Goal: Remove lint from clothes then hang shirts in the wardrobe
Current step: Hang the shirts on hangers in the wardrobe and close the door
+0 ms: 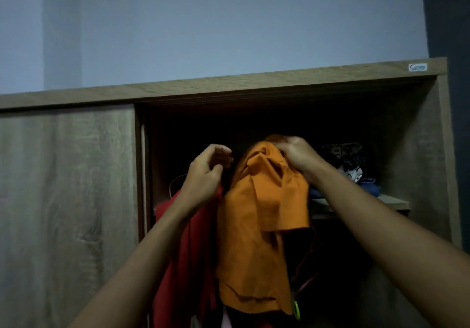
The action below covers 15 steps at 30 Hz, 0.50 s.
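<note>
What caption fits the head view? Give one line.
Both hands lift an orange shirt into the open wooden wardrobe, beside a hanging red garment.

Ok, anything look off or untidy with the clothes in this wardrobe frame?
The orange shirt hangs bunched and twisted rather than flat, its collar crumpled under the right hand; no hanger is visible in it. The left hand is curled beside it, above the red garment. Clothes on the shelf lie heaped, unfolded.
</note>
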### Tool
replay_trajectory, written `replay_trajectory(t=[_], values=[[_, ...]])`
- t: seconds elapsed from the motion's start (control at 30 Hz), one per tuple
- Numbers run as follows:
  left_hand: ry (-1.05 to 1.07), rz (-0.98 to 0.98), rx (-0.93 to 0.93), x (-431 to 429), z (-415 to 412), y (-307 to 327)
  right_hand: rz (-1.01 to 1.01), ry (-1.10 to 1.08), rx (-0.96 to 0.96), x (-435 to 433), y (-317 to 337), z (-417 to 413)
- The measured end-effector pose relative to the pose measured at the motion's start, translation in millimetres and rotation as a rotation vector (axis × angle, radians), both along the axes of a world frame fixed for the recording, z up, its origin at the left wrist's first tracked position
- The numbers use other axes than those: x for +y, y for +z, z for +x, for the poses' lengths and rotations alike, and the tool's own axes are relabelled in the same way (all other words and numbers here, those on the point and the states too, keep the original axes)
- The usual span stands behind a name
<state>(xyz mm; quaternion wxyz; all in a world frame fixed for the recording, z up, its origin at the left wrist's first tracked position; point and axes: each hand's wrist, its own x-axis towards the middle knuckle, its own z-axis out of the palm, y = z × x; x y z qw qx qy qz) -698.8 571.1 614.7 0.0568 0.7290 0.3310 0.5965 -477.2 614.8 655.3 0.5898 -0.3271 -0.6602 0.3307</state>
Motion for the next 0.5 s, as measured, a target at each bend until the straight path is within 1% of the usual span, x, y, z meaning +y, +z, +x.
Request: replay_trajectory(t=[0.1,0.17,0.3,0.4,0.5], values=[[0.114,0.046,0.111,-11,-2,-5,0.032,0.074,-0.034,-21,-5,10],[0.126,0.033,0.167,-17,-2,-10,0.043,0.112,-0.055,-34,-10,13],[0.068,-0.100,0.315,-24,7,-22,0.059,0.237,-0.020,-66,-13,13],[0.195,-0.139,0.471,-23,11,-25,0.110,0.318,-0.034,-91,-9,14],[0.240,-0.185,0.523,-21,11,-24,0.120,0.370,-0.013,-115,-4,22]])
